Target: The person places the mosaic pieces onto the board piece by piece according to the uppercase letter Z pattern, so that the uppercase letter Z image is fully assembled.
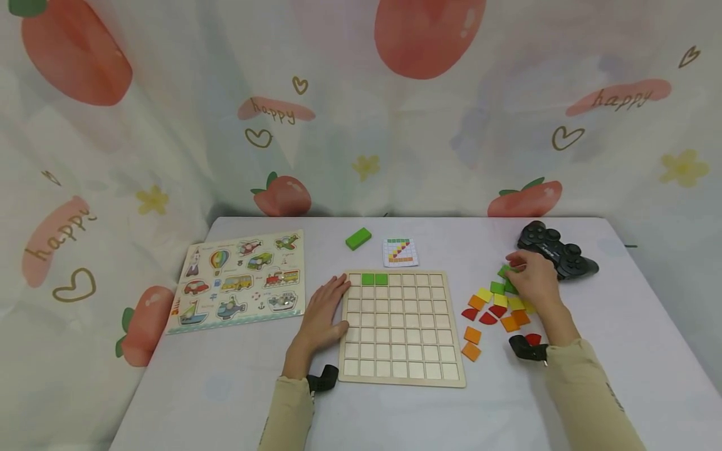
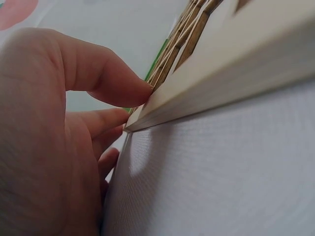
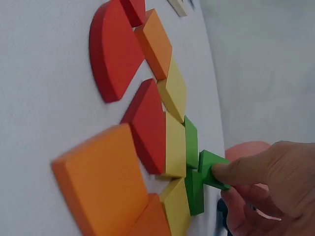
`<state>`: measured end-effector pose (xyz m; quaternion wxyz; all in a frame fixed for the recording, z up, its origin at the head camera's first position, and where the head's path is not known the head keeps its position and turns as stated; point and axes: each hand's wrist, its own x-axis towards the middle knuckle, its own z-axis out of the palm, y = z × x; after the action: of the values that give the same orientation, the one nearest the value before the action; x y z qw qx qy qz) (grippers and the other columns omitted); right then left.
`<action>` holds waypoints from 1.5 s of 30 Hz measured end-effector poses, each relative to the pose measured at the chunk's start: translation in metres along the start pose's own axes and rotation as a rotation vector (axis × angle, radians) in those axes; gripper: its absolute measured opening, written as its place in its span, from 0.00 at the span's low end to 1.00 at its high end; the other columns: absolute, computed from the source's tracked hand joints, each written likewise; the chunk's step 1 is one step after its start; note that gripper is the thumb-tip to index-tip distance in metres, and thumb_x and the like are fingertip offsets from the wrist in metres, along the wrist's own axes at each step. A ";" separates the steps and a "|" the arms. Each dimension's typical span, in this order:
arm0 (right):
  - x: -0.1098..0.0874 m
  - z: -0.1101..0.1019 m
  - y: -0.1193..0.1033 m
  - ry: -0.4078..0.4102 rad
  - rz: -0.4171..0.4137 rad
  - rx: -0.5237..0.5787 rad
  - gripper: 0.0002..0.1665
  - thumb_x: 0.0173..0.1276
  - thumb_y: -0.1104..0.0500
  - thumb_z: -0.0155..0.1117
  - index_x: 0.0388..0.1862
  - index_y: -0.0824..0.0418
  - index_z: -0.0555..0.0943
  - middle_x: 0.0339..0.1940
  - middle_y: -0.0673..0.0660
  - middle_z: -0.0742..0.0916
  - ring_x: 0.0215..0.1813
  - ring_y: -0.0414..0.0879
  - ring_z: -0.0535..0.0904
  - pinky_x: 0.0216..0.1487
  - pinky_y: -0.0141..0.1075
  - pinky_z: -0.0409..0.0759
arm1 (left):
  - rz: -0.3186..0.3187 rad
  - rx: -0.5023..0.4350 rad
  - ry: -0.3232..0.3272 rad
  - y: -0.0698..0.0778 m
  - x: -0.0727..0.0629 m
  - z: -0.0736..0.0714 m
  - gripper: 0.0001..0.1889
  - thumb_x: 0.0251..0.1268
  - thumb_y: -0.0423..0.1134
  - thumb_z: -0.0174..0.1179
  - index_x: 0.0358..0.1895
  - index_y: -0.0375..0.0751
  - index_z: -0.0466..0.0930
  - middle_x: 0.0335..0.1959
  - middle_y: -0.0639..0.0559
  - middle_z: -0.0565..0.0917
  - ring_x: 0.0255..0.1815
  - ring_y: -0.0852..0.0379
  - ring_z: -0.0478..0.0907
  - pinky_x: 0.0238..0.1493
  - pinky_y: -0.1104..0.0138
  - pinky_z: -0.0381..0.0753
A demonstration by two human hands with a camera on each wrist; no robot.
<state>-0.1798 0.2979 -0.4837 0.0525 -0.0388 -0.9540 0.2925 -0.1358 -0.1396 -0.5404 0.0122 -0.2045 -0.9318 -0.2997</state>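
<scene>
A wooden grid board (image 1: pixel 402 381) lies flat with two green square tiles (image 1: pixel 375 279) side by side in its top row. My left hand (image 1: pixel 321 316) rests along the board's left edge; in the left wrist view its thumb (image 2: pixel 125 88) touches the rim and the other fingers reach along the side. To the right, my right hand (image 1: pixel 534 280) pinches a green square tile (image 3: pixel 205 161) between thumb and fingers, at the far end of a loose group. That group holds green, yellow tiles (image 1: pixel 499 300), orange tiles (image 1: pixel 472 335) and red quarter-round tiles (image 1: pixel 488 319).
A small pattern card (image 1: pixel 400 252) and a green rectangular block (image 1: pixel 358 238) lie behind the board. At the left is a picture puzzle board (image 1: pixel 211 268) with vehicles. A black game controller (image 1: pixel 555 250) sits just beyond my right hand. A printed curtain hangs behind the table.
</scene>
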 end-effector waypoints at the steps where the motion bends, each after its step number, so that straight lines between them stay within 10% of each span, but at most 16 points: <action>1: 0.000 0.001 -0.002 0.007 -0.003 0.015 0.17 0.63 0.67 0.65 0.51 0.73 0.80 0.42 0.71 0.84 0.43 0.64 0.79 0.46 0.56 0.77 | 0.001 -0.001 -0.001 0.000 0.000 0.000 0.45 0.41 0.42 0.54 0.74 0.41 0.62 0.78 0.51 0.58 0.79 0.51 0.49 0.76 0.53 0.47; 11: 0.011 0.033 -0.074 -0.088 -0.177 0.290 0.15 0.63 0.68 0.67 0.48 0.73 0.82 0.40 0.68 0.86 0.41 0.61 0.83 0.38 0.31 0.78 | 0.021 0.008 0.026 -0.001 0.001 0.001 0.45 0.42 0.42 0.55 0.74 0.40 0.63 0.78 0.49 0.59 0.78 0.49 0.51 0.76 0.51 0.49; 20: 0.010 0.087 -0.130 -0.301 -0.316 0.416 0.11 0.62 0.72 0.65 0.45 0.72 0.84 0.36 0.63 0.87 0.39 0.55 0.83 0.40 0.39 0.81 | 0.015 -0.002 0.009 0.000 0.000 -0.001 0.45 0.42 0.42 0.54 0.74 0.41 0.62 0.78 0.49 0.59 0.79 0.50 0.50 0.76 0.52 0.48; 45: 0.003 0.115 -0.136 -0.269 -0.305 0.339 0.10 0.61 0.68 0.69 0.42 0.67 0.85 0.38 0.59 0.88 0.41 0.52 0.84 0.44 0.45 0.83 | -0.002 0.005 -0.007 0.004 0.000 -0.004 0.45 0.41 0.42 0.53 0.74 0.40 0.62 0.78 0.49 0.58 0.79 0.49 0.50 0.76 0.52 0.48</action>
<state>-0.2031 0.1222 -0.5023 -0.0253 0.1541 -0.8845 0.4396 -0.1344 -0.1392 -0.5347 0.0090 -0.2044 -0.9328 -0.2968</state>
